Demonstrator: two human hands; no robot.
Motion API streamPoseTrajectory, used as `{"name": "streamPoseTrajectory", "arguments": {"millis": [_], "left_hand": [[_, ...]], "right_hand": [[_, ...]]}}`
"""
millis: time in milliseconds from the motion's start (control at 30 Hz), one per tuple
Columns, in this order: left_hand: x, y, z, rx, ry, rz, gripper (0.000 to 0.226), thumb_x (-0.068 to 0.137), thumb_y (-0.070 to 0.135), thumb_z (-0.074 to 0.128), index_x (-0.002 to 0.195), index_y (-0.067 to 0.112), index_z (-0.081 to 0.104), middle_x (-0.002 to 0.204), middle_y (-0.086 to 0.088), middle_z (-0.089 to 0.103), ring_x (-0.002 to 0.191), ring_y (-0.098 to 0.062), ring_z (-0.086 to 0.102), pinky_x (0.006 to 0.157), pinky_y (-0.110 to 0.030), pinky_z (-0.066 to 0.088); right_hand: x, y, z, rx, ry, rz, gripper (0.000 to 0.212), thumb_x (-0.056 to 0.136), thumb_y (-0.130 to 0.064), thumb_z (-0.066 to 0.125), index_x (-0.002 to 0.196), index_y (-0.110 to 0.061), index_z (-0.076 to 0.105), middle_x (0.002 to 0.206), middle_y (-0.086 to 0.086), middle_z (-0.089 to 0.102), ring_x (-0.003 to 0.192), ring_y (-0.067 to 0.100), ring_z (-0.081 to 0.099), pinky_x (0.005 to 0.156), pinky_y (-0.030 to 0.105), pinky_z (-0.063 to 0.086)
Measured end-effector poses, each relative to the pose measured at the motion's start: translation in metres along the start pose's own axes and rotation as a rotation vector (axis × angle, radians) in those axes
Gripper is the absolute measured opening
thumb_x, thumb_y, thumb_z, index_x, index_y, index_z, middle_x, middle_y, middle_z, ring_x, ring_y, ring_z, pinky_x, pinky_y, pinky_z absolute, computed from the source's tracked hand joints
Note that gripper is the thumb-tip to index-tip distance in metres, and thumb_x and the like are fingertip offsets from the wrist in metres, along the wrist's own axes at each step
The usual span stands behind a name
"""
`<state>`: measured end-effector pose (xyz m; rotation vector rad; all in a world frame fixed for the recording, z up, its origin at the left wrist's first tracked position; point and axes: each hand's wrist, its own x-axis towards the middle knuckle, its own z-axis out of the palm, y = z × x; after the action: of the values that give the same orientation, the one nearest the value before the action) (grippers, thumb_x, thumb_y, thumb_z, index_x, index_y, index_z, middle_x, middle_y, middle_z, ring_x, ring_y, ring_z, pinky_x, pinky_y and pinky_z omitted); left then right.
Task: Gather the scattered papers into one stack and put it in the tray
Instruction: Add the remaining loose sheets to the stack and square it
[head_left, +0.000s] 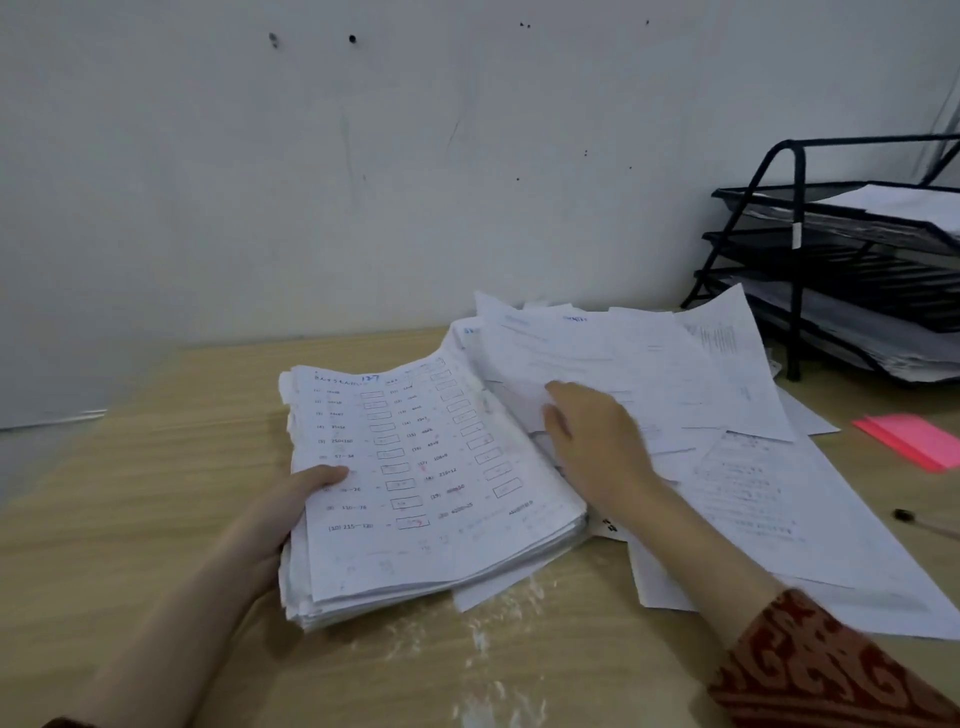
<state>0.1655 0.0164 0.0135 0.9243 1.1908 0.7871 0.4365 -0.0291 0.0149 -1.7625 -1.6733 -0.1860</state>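
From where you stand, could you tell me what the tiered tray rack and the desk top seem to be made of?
The tray rack looks like black painted metal: thin tube frame and fine mesh shelves with a matte finish. The desk top looks like light wood or wood-look laminate, with pale straight grain lines and a smooth, slightly worn surface; which of the two I cannot tell.

pink sticky notes (914, 441), pen (930, 524), wooden desk (156, 493)

Two hands (597, 441); one paper stack (431, 483); three-tier tray rack (831, 260); one pink pad (914, 441).

A pale wooden table (156, 519) carries loose papers (769, 493), a black tiered tray (795, 332) and pink notes (914, 441).
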Motion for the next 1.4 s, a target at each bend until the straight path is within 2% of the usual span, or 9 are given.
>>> {"name": "streamPoseTrajectory", "arguments": {"millis": [200, 333, 467, 700, 800, 967, 1100, 1267, 1400], "left_hand": [[-0.002, 0.002, -0.002, -0.031, 0.044, -0.037, 0.029, 0.092, 0.021, 0.059, 0.115, 0.004, 0.058, 0.108, -0.020, 0.069, 0.099, -0.035, 0.065, 0.082, -0.044, 0.051], [-0.001, 0.002, -0.005, -0.025, 0.055, -0.026, 0.029, 0.095, 0.023, 0.054, 0.116, 0.005, 0.059, 0.109, -0.017, 0.069, 0.099, -0.032, 0.065, 0.081, -0.042, 0.051], [-0.002, 0.001, -0.007, -0.025, 0.049, -0.039, 0.030, 0.096, 0.023, 0.053, 0.118, 0.004, 0.058, 0.111, -0.017, 0.069, 0.101, -0.032, 0.065, 0.081, -0.041, 0.051], [-0.004, 0.000, -0.005, -0.043, 0.046, 0.009, 0.028, 0.096, 0.023, 0.051, 0.116, 0.007, 0.060, 0.094, -0.014, 0.074, 0.089, -0.023, 0.070, 0.080, -0.036, 0.054], [-0.006, 0.003, -0.001, -0.031, 0.067, 0.053, 0.026, 0.101, 0.019, 0.040, 0.116, 0.005, 0.056, 0.053, 0.000, 0.067, 0.048, -0.005, 0.064, 0.057, -0.023, 0.048], [-0.011, 0.004, -0.004, -0.015, -0.043, 0.005, 0.044, 0.089, 0.047, 0.056, 0.119, 0.016, 0.063, 0.108, -0.007, 0.072, 0.102, -0.026, 0.068, 0.098, -0.043, 0.046], [-0.014, 0.002, -0.003, 0.045, -0.118, 0.000, 0.033, 0.080, 0.024, 0.068, 0.112, 0.015, 0.065, 0.104, -0.010, 0.073, 0.090, -0.027, 0.072, 0.076, -0.038, 0.058], [-0.015, 0.002, -0.001, 0.124, -0.050, 0.008, 0.023, 0.086, 0.008, 0.063, 0.109, 0.007, 0.065, 0.099, -0.014, 0.074, 0.093, -0.033, 0.069, 0.085, -0.043, 0.054], [-0.016, 0.001, -0.001, 0.184, -0.003, 0.083, 0.015, 0.088, 0.010, 0.061, 0.102, 0.013, 0.065, 0.090, -0.009, 0.075, 0.068, -0.022, 0.072, 0.052, -0.026, 0.056]], "right_hand": [[-0.024, -0.054, 0.030, 0.208, -0.117, -0.372, 0.014, 0.069, -0.006, 0.057, 0.072, -0.017, 0.065, 0.082, -0.005, 0.065, 0.083, 0.015, 0.056, 0.074, 0.018, 0.036], [-0.018, -0.031, 0.027, 0.372, -0.113, -0.126, 0.025, 0.069, 0.001, 0.062, 0.063, -0.024, 0.060, 0.103, -0.005, 0.056, 0.104, 0.013, 0.044, 0.089, 0.029, 0.036], [0.004, -0.003, 0.006, 0.579, -0.001, 0.181, 0.038, 0.080, 0.012, 0.054, 0.062, -0.022, 0.056, 0.122, -0.005, 0.044, 0.107, 0.006, 0.042, 0.080, -0.001, 0.035], [0.017, 0.042, -0.013, 1.327, 0.064, 0.657, 0.056, 0.087, 0.010, 0.037, 0.039, -0.014, 0.052, 0.103, 0.012, 0.065, 0.091, 0.033, 0.061, 0.056, 0.026, 0.057], [0.014, 0.041, -0.013, 1.290, -0.069, 0.557, 0.056, 0.091, 0.004, 0.034, 0.042, -0.018, 0.047, 0.093, 0.006, 0.069, 0.089, 0.031, 0.058, 0.060, 0.028, 0.051], [0.012, 0.029, -0.015, 1.114, -0.297, 0.488, 0.041, 0.094, 0.003, 0.030, 0.056, -0.013, 0.035, 0.080, -0.004, 0.069, 0.069, 0.011, 0.064, 0.056, 0.011, 0.046], [0.016, 0.031, -0.001, 1.144, -0.249, 0.497, 0.036, 0.094, -0.003, 0.042, 0.061, -0.014, 0.050, 0.097, -0.002, 0.068, 0.092, 0.025, 0.058, 0.079, 0.035, 0.045], [0.019, 0.025, -0.003, 1.037, -0.185, 0.493, 0.009, 0.094, -0.025, 0.054, 0.103, -0.026, 0.058, 0.086, -0.009, 0.067, 0.076, 0.011, 0.065, 0.063, 0.024, 0.050], [0.020, 0.028, -0.017, 1.046, -0.344, 0.686, 0.050, 0.092, -0.055, 0.041, 0.103, -0.012, 0.064, 0.093, 0.017, 0.067, 0.080, 0.036, 0.063, 0.069, 0.031, 0.043]]}}
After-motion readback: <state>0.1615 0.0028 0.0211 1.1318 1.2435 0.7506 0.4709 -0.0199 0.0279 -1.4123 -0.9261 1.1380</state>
